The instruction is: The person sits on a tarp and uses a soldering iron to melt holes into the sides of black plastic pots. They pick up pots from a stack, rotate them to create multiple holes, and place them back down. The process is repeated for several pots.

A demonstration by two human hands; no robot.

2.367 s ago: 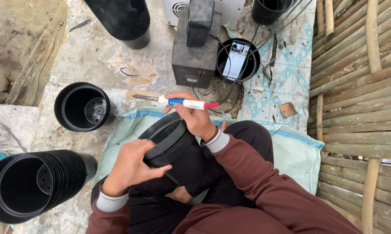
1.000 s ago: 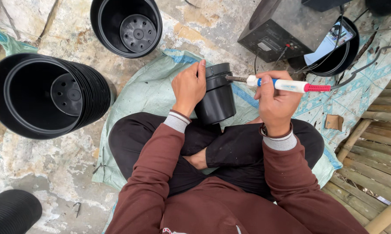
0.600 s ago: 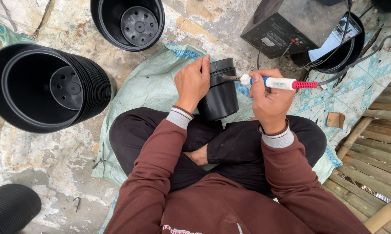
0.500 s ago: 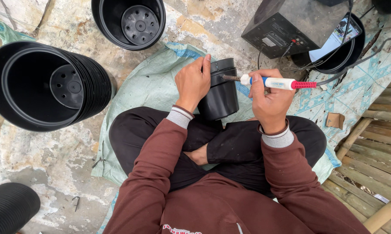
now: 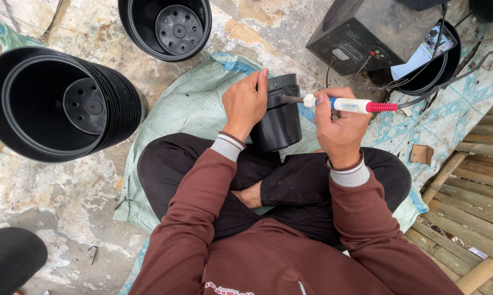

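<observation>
Rough concrete floor (image 5: 50,196), stained and patchy; pale green woven sack (image 5: 186,109) spread on it as a seat; person cross-legged on the sack, seen from above.

Left hand (image 5: 245,104): closed over the upper side of a black pot (image 5: 279,117), fingers draped on the wall, fingertips up at the rim. Steadies it.

Pot: lies on its side over the lap, just ahead of the crossed legs, between the two hands. Long axis runs away from the body, rim end farthest out. Touches the left hand; the right hand is just beside it, not on it.

Right hand (image 5: 339,128): fist closed round a soldering iron (image 5: 347,104), white and blue grip with red collar. Iron lies crosswise, at right angles to the pot's axis, dark tip pointing left and meeting the pot's right wall near the rim. Contact point sits opposite the left hand's fingers.

Cord: runs right from the red collar toward a black box unit (image 5: 367,33) ahead on the floor.

Beyond, right: shallow black pot holding a phone (image 5: 424,54).

Left: nested stack of pots (image 5: 60,104) on its side, mouth toward the camera. Ahead: single upright pot (image 5: 167,27).

Far right: bamboo slats (image 5: 476,196).
</observation>
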